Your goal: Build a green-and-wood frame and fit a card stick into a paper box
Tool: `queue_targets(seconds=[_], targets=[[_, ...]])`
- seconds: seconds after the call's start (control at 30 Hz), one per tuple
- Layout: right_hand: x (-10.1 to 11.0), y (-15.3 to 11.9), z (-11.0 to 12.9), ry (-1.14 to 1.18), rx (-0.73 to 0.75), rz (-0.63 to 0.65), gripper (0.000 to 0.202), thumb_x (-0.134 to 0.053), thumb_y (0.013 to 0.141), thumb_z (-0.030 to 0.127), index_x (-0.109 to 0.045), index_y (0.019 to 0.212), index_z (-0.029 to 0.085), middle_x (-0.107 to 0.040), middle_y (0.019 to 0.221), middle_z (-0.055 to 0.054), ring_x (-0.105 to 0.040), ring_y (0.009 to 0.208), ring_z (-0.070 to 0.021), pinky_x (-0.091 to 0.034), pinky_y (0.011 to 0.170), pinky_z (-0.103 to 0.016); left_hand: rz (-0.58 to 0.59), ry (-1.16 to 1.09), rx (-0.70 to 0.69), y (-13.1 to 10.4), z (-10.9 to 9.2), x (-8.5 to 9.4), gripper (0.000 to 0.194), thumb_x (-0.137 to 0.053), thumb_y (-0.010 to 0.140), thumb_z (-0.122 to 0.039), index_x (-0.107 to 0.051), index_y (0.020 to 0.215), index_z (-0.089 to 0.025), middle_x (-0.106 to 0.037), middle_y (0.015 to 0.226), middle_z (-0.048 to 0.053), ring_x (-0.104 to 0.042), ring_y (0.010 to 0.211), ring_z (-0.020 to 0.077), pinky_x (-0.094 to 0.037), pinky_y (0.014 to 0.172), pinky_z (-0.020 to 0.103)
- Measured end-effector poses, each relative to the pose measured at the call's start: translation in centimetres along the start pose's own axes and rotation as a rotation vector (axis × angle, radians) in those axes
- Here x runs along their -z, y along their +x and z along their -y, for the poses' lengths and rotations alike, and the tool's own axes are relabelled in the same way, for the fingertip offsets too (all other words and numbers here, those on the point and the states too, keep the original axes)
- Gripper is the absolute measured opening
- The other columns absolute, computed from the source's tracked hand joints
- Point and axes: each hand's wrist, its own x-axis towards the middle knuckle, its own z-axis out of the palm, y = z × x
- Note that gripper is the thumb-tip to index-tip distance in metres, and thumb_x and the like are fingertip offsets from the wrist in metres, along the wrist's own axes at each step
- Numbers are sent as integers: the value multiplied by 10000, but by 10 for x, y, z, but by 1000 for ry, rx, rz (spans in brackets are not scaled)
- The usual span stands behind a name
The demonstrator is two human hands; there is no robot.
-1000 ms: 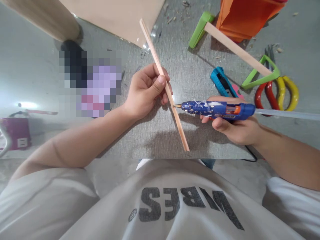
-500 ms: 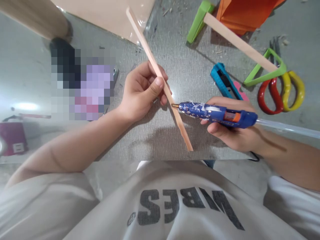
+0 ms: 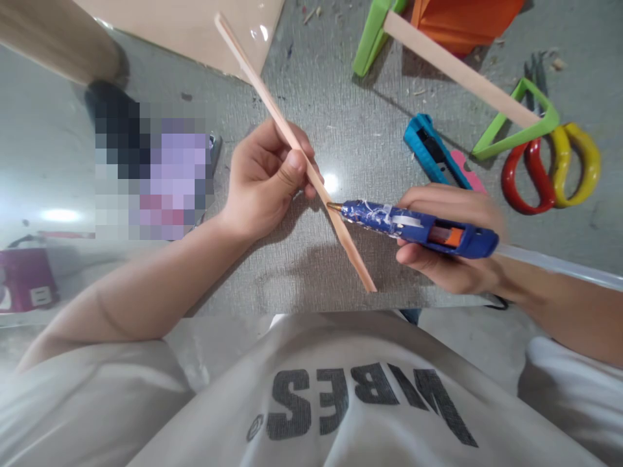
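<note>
Lilac rectangular item (image 3: pixel 180 162), pixelated, can't ID, left of the pale slim wooden stick (image 3: pixel 267 102). Left hand (image 3: pixel 267 178) clamped on the stick near mid-length, thumb on top. Stick's far end has swung further left over the last second; the tip has tracked it, so the working spot is about unchanged. Right of the stick: blue plastic glue gun (image 3: pixel 413 227), its brass-coloured tip (image 3: pixel 335 206) at the stick's edge, contact hard to confirm. Turquoise plastic cutter (image 3: pixel 435 155), also right. Right hand (image 3: pixel 457 274) wrapped round the gun; hands apart. Farthest right of the stick: red-and-yellow-handled scissors (image 3: pixel 528 178).
</note>
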Motion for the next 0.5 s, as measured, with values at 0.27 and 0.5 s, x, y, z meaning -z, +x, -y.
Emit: queue_targets(seconds=[0.27, 0.5], targets=[[1, 0, 0, -53, 31, 14, 556, -682, 1198, 699, -544, 866, 275, -629, 806, -23, -548, 709, -206, -385, 669, -415, 61, -71, -194, 7, 4, -4, 378, -949, 1097, -565, -780, 999, -242, -747, 706, -10, -619, 472, 113, -531, 449, 270], [2, -1, 0, -87, 40, 6, 589, -628, 1217, 723, -525, 859, 267, -607, 790, -12, -522, 691, -186, -378, 663, -401, 48, -48, -196, 5, 3, -4, 370, -954, 1090, -581, -803, 1000, -256, -756, 711, -7, -626, 479, 107, -549, 453, 253]])
